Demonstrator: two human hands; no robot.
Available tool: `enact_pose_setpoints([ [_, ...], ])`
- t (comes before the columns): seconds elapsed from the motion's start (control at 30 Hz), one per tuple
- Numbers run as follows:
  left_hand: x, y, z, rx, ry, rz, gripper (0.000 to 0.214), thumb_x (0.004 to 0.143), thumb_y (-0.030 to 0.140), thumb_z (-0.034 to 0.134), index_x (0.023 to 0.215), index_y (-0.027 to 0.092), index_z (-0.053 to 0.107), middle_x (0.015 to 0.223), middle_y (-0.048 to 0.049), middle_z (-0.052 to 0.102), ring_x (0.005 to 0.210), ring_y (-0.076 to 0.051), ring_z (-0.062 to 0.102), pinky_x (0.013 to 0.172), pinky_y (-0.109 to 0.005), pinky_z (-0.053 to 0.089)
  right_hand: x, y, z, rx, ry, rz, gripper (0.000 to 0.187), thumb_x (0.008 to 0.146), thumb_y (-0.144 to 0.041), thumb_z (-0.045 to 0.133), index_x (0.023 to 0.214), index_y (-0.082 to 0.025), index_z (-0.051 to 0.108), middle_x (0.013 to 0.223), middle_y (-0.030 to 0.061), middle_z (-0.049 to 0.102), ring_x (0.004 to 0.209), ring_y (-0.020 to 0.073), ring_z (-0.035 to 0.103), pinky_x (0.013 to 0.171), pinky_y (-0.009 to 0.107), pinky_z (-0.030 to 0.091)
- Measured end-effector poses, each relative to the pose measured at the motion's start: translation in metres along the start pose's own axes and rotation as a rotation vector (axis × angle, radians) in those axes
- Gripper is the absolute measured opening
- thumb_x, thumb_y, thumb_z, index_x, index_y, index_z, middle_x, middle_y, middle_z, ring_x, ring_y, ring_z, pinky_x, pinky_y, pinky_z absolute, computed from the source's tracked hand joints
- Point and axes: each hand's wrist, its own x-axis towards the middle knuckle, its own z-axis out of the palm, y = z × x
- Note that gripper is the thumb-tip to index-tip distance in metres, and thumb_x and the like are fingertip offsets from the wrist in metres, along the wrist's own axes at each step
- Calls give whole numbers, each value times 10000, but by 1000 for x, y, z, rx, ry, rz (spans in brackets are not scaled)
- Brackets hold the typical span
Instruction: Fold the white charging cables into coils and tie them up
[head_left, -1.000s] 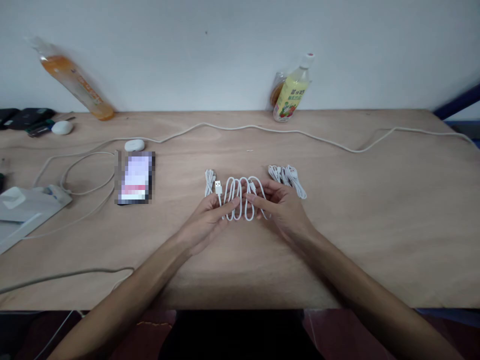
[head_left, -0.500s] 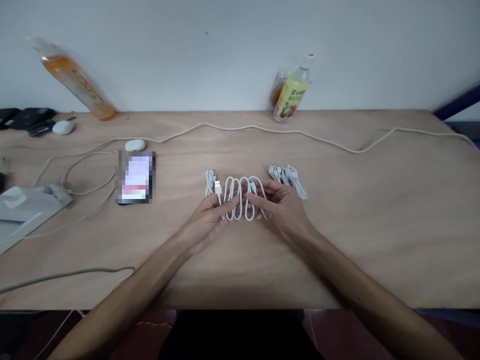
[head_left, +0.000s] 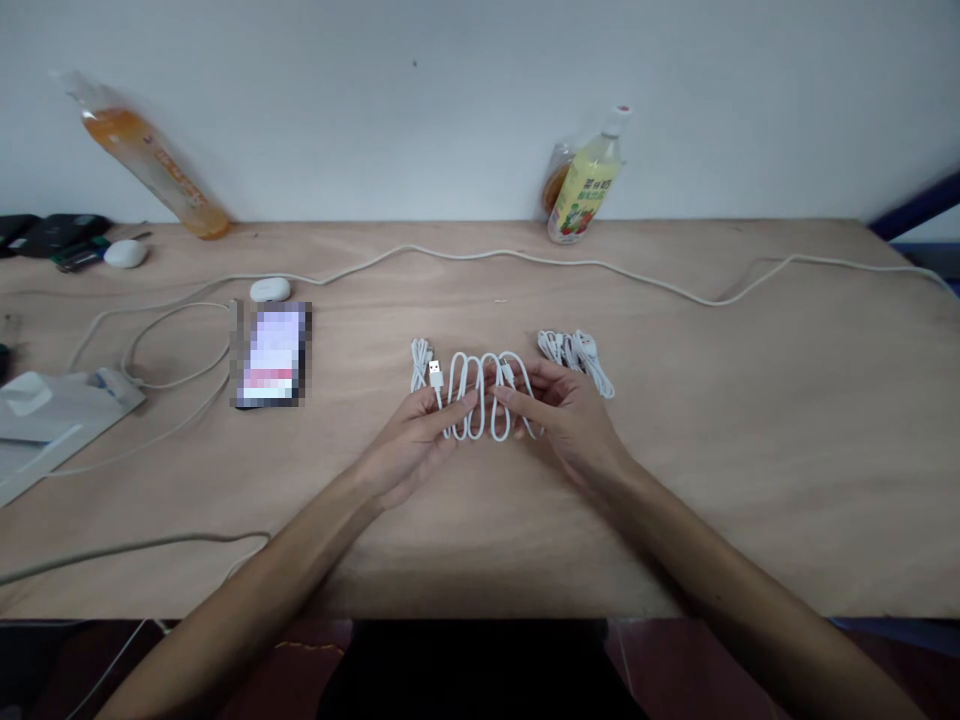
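Between my two hands a white USB cable [head_left: 500, 415] is held up, folded back and forth into several long loops. My left hand [head_left: 416, 435] pinches the left loops with its thumb in front, and the USB plug [head_left: 436, 374] sticks up beside the fingers. My right hand [head_left: 566, 410] grips the right loops the same way, near the cable's other connector [head_left: 507, 372]. A small bundled white cable [head_left: 420, 362] lies on the table just behind my left hand. Behind my right hand lies a pile of bundled white cables [head_left: 574, 350], partly covered by the fingers.
A phone [head_left: 271, 352] and a white earbud case [head_left: 270, 290] lie to the left. At the back stand an orange drink bottle [head_left: 154, 170] and a yellow-labelled bottle [head_left: 585, 190]. One long white cord [head_left: 540, 258] crosses the wooden table [head_left: 750, 420].
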Motion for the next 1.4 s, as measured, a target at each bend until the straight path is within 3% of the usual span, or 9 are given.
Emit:
enact_pose_setpoints([
  [0.17, 0, 0, 1, 4, 7, -4, 235, 918, 267, 889, 1118, 146, 866, 1110, -126, 848, 1106, -260, 776, 1029, -383, 571, 0, 0, 1, 20, 9, 6, 341, 770, -431, 978, 1041, -267, 852, 973, 32, 863, 801, 199, 800, 662, 323, 669],
  [0.4, -1, 2, 4, -8, -11, -1, 253, 890, 277, 918, 1103, 150, 869, 1089, -124, 857, 1140, -288, 781, 1062, -413, 577, -1, -2, 2, 28, 11, 22, 355, 739, -418, 996, 1033, -269, 865, 963, 33, 869, 701, 171, 750, 542, 270, 596],
  [0.63, -1, 2, 3, 5, -13, 0, 248, 897, 287, 908, 1108, 161, 868, 1123, -128, 857, 1159, -299, 781, 1075, -434, 582, 0, 2, -1, -4, -3, 10, 329, 793, -431, 965, 1059, -272, 856, 965, 32, 853, 749, 188, 767, 589, 299, 614],
  [1.0, -1, 3, 6, -14, -19, 2, 274, 871, 286, 933, 1110, 167, 873, 1100, -122, 864, 1153, -301, 791, 1081, -433, 590, 0, -1, 2, 29, 4, 22, 329, 739, -388, 991, 1020, -268, 868, 959, 28, 861, 709, 166, 742, 551, 265, 584],
  [1.4, 0, 1, 2, -2, -9, 0, 321, 837, 326, 962, 1090, 151, 871, 1126, -129, 856, 1128, -290, 783, 1039, -408, 592, 0, 4, -1, 8, -10, 2, 343, 814, -428, 942, 1092, -248, 853, 943, 39, 853, 686, 165, 741, 540, 264, 579],
])
